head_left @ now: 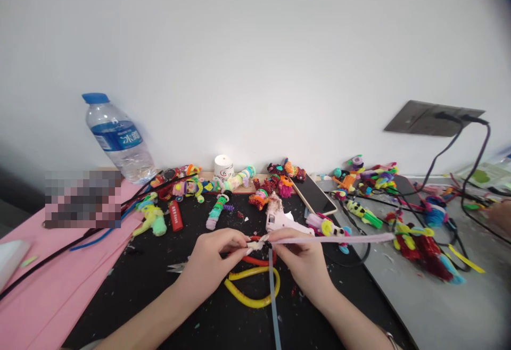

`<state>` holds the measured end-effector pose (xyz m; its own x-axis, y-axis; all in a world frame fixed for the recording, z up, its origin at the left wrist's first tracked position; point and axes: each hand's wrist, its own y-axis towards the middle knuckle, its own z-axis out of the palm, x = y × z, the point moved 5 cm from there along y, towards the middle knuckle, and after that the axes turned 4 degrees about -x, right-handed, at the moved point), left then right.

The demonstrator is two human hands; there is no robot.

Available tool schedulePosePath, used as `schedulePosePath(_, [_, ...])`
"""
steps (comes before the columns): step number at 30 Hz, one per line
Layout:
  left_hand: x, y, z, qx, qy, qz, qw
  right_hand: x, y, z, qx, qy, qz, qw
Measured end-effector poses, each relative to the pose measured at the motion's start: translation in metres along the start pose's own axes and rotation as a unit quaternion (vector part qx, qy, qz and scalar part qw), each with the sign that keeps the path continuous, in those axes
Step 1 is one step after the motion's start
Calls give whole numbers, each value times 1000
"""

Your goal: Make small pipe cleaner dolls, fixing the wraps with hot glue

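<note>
My left hand point(215, 257) pinches a small whitish fuzzy piece point(255, 244) between thumb and forefinger. Close beside it, my right hand point(303, 265) is closed on a pale pink pipe cleaner point(351, 239), whose long end sticks out to the right. The fingertips nearly meet, and whether the two pieces are joined cannot be made out. Just behind my hands lies a light pink glue gun point(275, 218), partly hidden. A translucent stick point(274, 302) runs from under my fingers toward me. Below them rest a yellow loop point(249, 301) and a red loop point(259, 259).
Colourful pipe-cleaner figures point(217, 209) line the black mat point(159, 297) and grey table. A phone point(315, 194), red lighter point(175, 216), paper cup point(224, 166) and water bottle point(120, 140) stand around. Cables hang from a wall socket point(427, 117). Another person's hand point(501, 217) shows far right.
</note>
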<state>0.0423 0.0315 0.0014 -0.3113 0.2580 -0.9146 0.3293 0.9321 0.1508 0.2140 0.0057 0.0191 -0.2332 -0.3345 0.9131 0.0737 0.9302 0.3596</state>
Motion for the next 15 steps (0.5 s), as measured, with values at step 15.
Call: schedulePosePath(15, [-8, -3, 6, 19, 36, -29, 999, 11, 1, 5, 51, -27, -79, 995])
